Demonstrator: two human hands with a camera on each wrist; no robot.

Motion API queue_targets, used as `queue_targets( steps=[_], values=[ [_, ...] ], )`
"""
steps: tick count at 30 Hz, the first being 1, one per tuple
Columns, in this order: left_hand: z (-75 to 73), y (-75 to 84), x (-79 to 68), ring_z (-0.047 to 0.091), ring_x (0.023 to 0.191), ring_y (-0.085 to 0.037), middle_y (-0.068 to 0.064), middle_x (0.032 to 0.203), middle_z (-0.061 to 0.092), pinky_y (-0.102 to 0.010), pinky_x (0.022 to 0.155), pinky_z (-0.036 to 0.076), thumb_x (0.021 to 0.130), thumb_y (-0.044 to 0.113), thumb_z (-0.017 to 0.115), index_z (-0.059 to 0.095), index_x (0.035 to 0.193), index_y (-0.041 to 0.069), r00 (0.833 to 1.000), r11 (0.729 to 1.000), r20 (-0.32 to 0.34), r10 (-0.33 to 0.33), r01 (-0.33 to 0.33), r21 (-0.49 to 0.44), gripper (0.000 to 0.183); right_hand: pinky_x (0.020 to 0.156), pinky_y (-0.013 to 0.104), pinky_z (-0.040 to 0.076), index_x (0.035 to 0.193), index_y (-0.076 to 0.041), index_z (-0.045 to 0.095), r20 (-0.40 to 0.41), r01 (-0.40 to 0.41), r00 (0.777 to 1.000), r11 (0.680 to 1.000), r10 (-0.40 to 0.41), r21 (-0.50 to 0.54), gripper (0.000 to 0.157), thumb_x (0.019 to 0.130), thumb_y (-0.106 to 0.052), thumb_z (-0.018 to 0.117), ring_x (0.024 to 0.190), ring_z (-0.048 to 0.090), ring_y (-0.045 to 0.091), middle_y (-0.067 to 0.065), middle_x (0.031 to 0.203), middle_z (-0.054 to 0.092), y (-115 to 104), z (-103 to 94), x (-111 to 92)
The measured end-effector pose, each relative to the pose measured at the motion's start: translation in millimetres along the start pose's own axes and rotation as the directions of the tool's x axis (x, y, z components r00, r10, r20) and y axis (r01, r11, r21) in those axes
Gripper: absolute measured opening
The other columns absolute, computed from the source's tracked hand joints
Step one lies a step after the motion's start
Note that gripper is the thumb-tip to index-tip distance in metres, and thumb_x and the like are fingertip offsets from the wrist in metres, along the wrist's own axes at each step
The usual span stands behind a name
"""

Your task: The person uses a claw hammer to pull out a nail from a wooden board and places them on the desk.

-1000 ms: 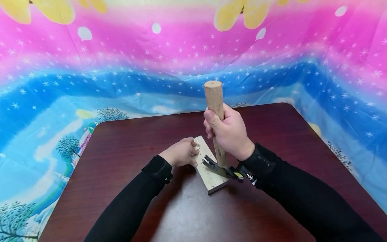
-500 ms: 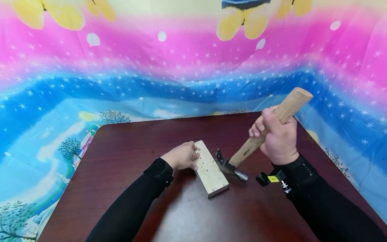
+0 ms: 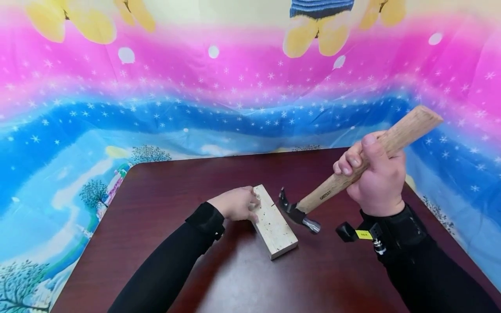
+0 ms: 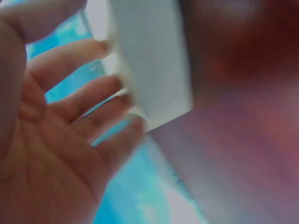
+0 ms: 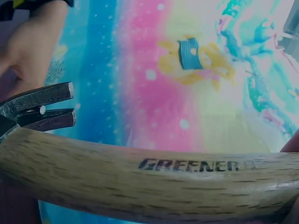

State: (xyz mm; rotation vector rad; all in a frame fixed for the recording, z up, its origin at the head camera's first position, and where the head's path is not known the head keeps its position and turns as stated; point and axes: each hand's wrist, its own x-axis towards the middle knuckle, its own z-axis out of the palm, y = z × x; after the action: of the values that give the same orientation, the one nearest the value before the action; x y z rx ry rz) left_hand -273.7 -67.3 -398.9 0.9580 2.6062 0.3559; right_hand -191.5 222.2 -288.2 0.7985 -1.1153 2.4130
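Observation:
My right hand point(image 3: 381, 182) grips the wooden handle of a claw hammer point(image 3: 322, 193), which leans to the right with its butt end raised. The hammer's metal head hangs just right of a pale wooden board point(image 3: 275, 228), claw toward it. Fingertips of my left hand point(image 3: 235, 204) rest along the board's far left edge; the left wrist view shows those fingers point(image 4: 100, 93) extended and spread against it. A thin dark nail point(image 3: 273, 204) sticks up near the board's right edge. Between the claw prongs point(image 5: 51, 95) in the right wrist view, a small round nail head shows.
A dark reddish-brown table point(image 3: 188, 182) carries the board. Behind it and along both sides hangs a printed cloth point(image 3: 235, 108) in pink, blue and yellow. A small camera mount point(image 3: 362, 234) juts from the right wrist.
My right hand has swung right and tipped the hammer from nearly upright over the board to a rightward slant. Its head has moved off the board. My left hand stays at the board.

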Motion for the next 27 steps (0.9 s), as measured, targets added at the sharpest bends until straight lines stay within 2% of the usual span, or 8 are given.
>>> queue_targets(
  steps=[2, 4, 8, 10, 13, 19, 23, 27],
  values=[
    [-8.2, 1.0, -3.9, 0.051, 0.154, -0.033, -0.015, 0.164, 0.054, -0.048, 0.129, 0.042, 0.103, 0.034, 0.075, 0.051, 0.163, 0.010, 1.000, 0.997, -0.014, 0.015, -0.016, -0.077, 0.069, 0.050, 0.039, 0.044, 0.083, -0.005, 0.050, 0.022, 0.004, 1.000, 1.000, -0.005, 0.014, 0.031, 0.113, -0.003, 0.042, 0.051, 0.037, 0.027, 0.009, 0.062, 0.045, 0.8, 2.0, -2.2],
    [-16.3, 2.1, -8.7, 0.047, 0.159, -0.036, -0.015, 0.170, 0.049, -0.053, 0.132, 0.039, 0.104, 0.033, 0.071, 0.036, 0.171, 0.013, 0.997, 0.972, -0.048, 0.063, -0.073, -0.224, 0.079, 0.051, 0.039, 0.044, 0.085, -0.004, 0.052, 0.043, 0.008, 0.999, 1.000, -0.009, 0.029, 0.030, 0.113, -0.002, 0.041, 0.052, 0.037, 0.028, 0.010, 0.062, 0.045, 1.7, 3.8, -3.6],
    [-27.1, 8.7, -17.7, 0.046, 0.160, -0.040, -0.012, 0.173, 0.046, -0.055, 0.130, 0.042, 0.102, 0.034, 0.068, 0.025, 0.175, 0.017, 0.977, 0.846, -0.077, 0.198, -0.210, -0.490, 0.087, 0.050, 0.040, 0.042, 0.090, -0.004, 0.053, 0.072, 0.018, 0.997, 0.999, -0.021, 0.047, 0.027, 0.113, -0.001, 0.040, 0.052, 0.037, 0.028, 0.011, 0.063, 0.047, 1.8, 6.3, -4.0],
    [-27.7, 13.0, -19.1, 0.049, 0.158, -0.041, -0.012, 0.171, 0.049, -0.054, 0.128, 0.045, 0.101, 0.035, 0.067, 0.026, 0.174, 0.014, 0.968, 0.801, -0.075, 0.238, -0.239, -0.549, 0.087, 0.050, 0.040, 0.041, 0.092, -0.003, 0.054, 0.085, 0.024, 0.996, 0.998, -0.028, 0.053, 0.025, 0.113, 0.000, 0.040, 0.053, 0.037, 0.028, 0.012, 0.063, 0.047, 0.9, 7.0, -4.0],
    [-25.6, 20.2, -19.0, 0.056, 0.153, -0.037, -0.012, 0.164, 0.058, -0.051, 0.125, 0.050, 0.100, 0.032, 0.068, 0.038, 0.170, 0.010, 0.969, 0.802, -0.084, 0.232, -0.240, -0.547, 0.079, 0.050, 0.041, 0.038, 0.091, -0.002, 0.054, 0.089, 0.040, 0.995, 0.998, -0.044, 0.050, 0.025, 0.112, 0.002, 0.040, 0.053, 0.037, 0.028, 0.012, 0.063, 0.046, -0.5, 8.8, -4.9],
    [-17.8, 30.9, -13.8, 0.076, 0.124, -0.020, -0.010, 0.133, 0.079, -0.029, 0.102, 0.060, 0.101, 0.019, 0.072, 0.072, 0.143, 0.007, 0.968, 0.857, -0.180, 0.177, -0.241, -0.455, 0.044, 0.049, 0.041, 0.038, 0.091, -0.002, 0.055, 0.072, 0.058, 0.996, 0.998, -0.058, 0.014, 0.026, 0.111, 0.004, 0.039, 0.052, 0.036, 0.027, 0.011, 0.062, 0.045, -3.3, 13.0, -7.6],
    [-14.4, 36.7, -10.8, 0.072, 0.099, -0.008, -0.005, 0.118, 0.084, -0.021, 0.084, 0.055, 0.102, 0.014, 0.073, 0.082, 0.126, 0.009, 0.957, 0.873, -0.244, 0.159, -0.252, -0.417, 0.026, 0.049, 0.041, 0.038, 0.091, 0.000, 0.056, 0.076, 0.076, 0.994, 0.997, -0.078, 0.033, 0.028, 0.111, 0.006, 0.037, 0.052, 0.036, 0.027, 0.012, 0.061, 0.046, -5.7, 12.9, -7.8],
    [-11.1, 42.0, -8.1, 0.065, 0.088, -0.003, -0.003, 0.110, 0.085, -0.019, 0.077, 0.051, 0.100, 0.013, 0.076, 0.086, 0.116, 0.012, 0.943, 0.877, -0.298, 0.151, -0.267, -0.400, 0.018, 0.048, 0.041, 0.038, 0.090, 0.001, 0.055, 0.064, 0.099, 0.993, 0.994, -0.102, 0.046, 0.027, 0.109, 0.008, 0.037, 0.051, 0.035, 0.027, 0.012, 0.060, 0.046, -8.0, 12.6, -8.2]
  ],
)
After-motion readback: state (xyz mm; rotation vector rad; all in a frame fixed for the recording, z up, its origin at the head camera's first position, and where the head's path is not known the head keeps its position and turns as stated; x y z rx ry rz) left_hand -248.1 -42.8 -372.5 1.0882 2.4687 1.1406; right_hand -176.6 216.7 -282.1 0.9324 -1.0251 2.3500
